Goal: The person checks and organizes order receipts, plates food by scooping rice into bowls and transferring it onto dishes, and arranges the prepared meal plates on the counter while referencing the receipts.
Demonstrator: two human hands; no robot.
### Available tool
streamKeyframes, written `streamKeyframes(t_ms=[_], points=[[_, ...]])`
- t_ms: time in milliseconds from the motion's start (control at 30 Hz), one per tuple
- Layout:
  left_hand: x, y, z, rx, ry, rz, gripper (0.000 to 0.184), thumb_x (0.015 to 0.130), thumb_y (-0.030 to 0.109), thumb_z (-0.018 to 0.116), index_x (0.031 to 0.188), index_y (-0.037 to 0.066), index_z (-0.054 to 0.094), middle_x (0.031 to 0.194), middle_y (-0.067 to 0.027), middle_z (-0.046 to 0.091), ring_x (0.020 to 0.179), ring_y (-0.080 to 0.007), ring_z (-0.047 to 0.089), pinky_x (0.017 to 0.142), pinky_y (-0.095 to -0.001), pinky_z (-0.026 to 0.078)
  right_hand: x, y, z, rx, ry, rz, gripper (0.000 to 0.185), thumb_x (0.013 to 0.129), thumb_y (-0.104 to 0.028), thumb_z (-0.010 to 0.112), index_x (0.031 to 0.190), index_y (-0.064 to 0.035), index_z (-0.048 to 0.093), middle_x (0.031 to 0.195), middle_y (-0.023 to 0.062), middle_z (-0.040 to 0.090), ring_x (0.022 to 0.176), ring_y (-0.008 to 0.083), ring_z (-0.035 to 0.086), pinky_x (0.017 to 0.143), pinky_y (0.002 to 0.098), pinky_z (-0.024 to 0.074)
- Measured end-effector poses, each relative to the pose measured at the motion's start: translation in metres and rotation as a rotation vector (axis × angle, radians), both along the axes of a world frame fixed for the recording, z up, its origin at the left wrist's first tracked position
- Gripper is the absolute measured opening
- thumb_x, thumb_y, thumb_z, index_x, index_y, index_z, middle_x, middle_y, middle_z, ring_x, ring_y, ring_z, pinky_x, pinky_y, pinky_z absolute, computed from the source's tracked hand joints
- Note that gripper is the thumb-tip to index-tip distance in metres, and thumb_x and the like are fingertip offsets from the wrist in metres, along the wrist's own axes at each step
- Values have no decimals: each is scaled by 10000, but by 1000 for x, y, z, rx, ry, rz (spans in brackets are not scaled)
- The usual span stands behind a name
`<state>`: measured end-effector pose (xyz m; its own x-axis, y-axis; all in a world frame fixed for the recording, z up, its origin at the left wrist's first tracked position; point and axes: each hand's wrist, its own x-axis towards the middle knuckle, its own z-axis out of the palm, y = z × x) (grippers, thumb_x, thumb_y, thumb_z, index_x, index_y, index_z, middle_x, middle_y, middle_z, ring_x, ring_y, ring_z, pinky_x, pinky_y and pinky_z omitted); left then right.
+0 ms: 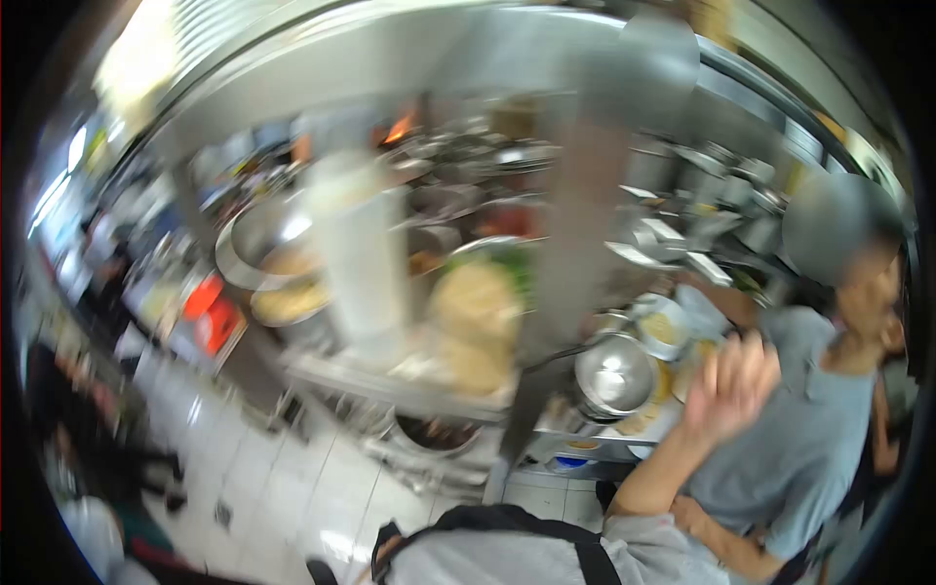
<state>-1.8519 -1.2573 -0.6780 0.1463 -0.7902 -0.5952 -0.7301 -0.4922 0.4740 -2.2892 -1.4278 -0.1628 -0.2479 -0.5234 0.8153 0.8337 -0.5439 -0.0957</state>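
My right hand (pixel 731 388) is raised at the right, its back toward me and its fingers curled in. Whatever it may hold is hidden, and motion blurs the fingertips. Near it on the counter are a shiny steel bowl (pixel 616 374) and a white container with pale yellow food (pixel 661 330). Just beyond the hand stands a co-worker in a grey shirt (pixel 819 419). My left hand is out of view.
A steel post (pixel 570 253) rises before me. Left of it are a tall whitish container (pixel 361 258), a beige rounded item (pixel 476 322) and a large steel pot (pixel 263 234). A flame (pixel 399 128) burns behind. Other people (pixel 97 292) stand at the far left.
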Motion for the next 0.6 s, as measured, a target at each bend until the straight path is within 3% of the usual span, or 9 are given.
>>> streamKeyframes(t_ms=[67, 133, 233, 300, 333, 367, 500, 533, 600], points=[[5, 23, -14, -84, 35, 0, 428, 576, 44, 587, 951, 209, 710, 855, -136, 670, 765, -299, 632, 675, -395, 502, 42, 24, 10, -670, 506, 390, 246, 800, -7, 550, 557, -45, 554, 522, 69, 536, 343, 101, 378, 337, 215, 283], [6, 32, -16, -191, 76, 21, 434, 567, 34, 587, 943, 211, 715, 849, -134, 671, 758, -297, 633, 671, -394, 503, 111, 48, 17, -858, 609, 662, 161, 748, 13, 557, 594, -12, 596, 530, 89, 536, 360, 120, 422, 351, 226, 335], [23, 45, 31, -205, 173, 206, 441, 603, 29, 490, 914, 226, 732, 815, -125, 673, 735, -274, 636, 676, -366, 511, 224, 100, 8, -699, 613, 908, 166, 716, 8, 549, 553, -16, 556, 486, 64, 477, 350, 135, 425, 353, 234, 358], [44, 66, 48, -211, 324, 307, 373, 694, 33, 438, 913, 153, 714, 732, -152, 649, 633, -278, 613, 618, -382, 490, 306, 116, -8, -749, 683, 949, 152, 672, -1, 552, 523, -31, 549, 460, 49, 464, 344, 140, 417, 332, 235, 332], [54, 83, 49, -276, 363, 354, 347, 717, 47, 449, 921, 149, 709, 729, -130, 648, 628, -254, 611, 613, -367, 488, 338, 122, -19, -804, 834, 886, 198, 742, -40, 503, 566, -37, 593, 514, 35, 552, 366, 144, 467, 352, 251, 358], [67, 98, 48, -343, 388, 389, 321, 740, 60, 460, 930, 145, 704, 725, -108, 647, 623, -230, 608, 607, -353, 487, 362, 148, -33, -565, 929, 836, 154, 707, -20, 519, 604, -39, 633, 516, 23, 559, 378, 143, 477, 369, 246, 362], [147, 170, 59, -473, 537, 752, 234, 774, 127, 532, 954, 138, 680, 723, -87, 645, 594, -152, 607, 589, -295, 477, 475, 190, -38, -776, 1205, 800, 71, 634, -28, 720, 614, -41, 653, 510, 26, 562, 405, 136, 496, 408, 232, 360], [167, 189, 99, -570, 491, 791, 222, 799, 111, 579, 1012, 97, 642, 642, 5, 559, 588, -72, 523, 558, -240, 431, 499, 199, -47, -770, 1228, 829, 110, 616, -38, 762, 609, -41, 652, 508, 25, 562, 409, 133, 497, 414, 231, 359], [208, 218, 165, -797, 245, 894, 216, 792, 86, 588, 1004, 87, 632, 609, 30, 500, 560, -54, 453, 534, -221, 389, 551, 208, -59, -728, 1143, 991, 170, 604, -74, 796, 585, -39, 631, 505, 31, 563, 410, 128, 494, 409, 234, 351]])
